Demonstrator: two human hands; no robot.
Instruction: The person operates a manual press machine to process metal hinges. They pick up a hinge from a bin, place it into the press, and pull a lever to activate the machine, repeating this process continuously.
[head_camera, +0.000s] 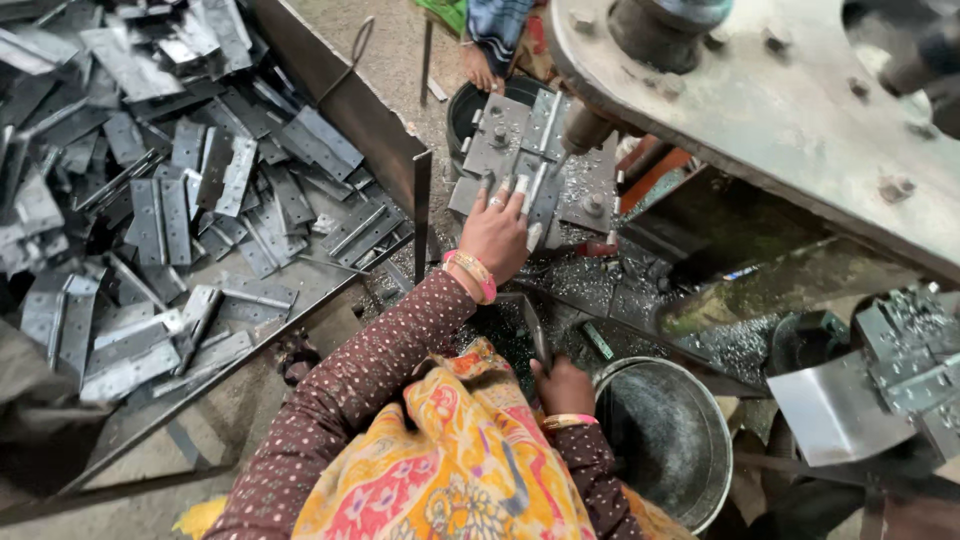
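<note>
Covering the left of the frame, a pile of grey hinge plates (170, 200) lies in a steel-edged bin on a dirt floor. At centre, the left hand (495, 232) presses flat, fingers spread, on a hinge plate (520, 150) under the press (780, 110). The right hand (562, 385) grips a dark lever (535, 330) beside a metal bucket (665, 435).

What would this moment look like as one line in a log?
left hand: pressing metal hinge plate under drill bit | right hand: gripping metal lever | steel bucket beside
</note>
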